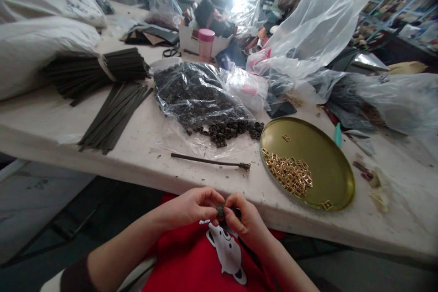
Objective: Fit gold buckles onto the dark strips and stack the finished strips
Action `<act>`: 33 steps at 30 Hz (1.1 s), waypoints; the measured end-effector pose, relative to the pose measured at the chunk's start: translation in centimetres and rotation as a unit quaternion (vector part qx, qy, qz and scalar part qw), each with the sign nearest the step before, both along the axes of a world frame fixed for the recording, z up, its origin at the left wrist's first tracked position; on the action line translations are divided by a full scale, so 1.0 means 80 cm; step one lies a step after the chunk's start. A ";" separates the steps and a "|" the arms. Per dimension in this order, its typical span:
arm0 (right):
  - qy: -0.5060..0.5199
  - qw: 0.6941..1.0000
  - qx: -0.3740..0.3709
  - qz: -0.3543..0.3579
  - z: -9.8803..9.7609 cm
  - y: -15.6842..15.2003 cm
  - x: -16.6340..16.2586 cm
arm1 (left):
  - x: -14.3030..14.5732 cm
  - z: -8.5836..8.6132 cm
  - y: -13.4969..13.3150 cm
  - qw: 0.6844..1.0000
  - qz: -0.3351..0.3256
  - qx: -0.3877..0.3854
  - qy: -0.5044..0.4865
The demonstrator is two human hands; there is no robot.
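My left hand and my right hand meet just below the table's front edge, over my red shirt. Both are closed in a pinch on one small dark bead-like piece held between their fingertips. On the table right above them lies a thin dark strip with a small metal end. A pile of small dark pieces spills from an open clear bag. To the right, a round gold tray holds several small gold clips.
Loose dark strips and a tied bundle of them lie at the left of the white table. White sacks sit far left. Clear plastic bags, a pink-lidded cup and boxes crowd the back.
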State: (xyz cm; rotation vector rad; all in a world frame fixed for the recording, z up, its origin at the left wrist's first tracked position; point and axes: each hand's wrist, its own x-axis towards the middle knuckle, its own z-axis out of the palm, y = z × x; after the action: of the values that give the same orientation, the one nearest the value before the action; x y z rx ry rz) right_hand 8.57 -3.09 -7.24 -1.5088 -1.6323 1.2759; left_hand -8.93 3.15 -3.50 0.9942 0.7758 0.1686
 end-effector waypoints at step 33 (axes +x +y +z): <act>-0.027 0.998 0.065 -0.001 -0.010 -0.016 -0.002 | 0.003 -0.009 -0.015 0.980 -0.146 0.096 0.091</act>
State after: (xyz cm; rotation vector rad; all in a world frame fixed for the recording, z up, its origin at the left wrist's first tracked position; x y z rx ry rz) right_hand 8.38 -4.34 -8.06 -1.4764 -1.7140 1.1143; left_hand -8.70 1.93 -4.25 1.3087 0.7789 -0.1051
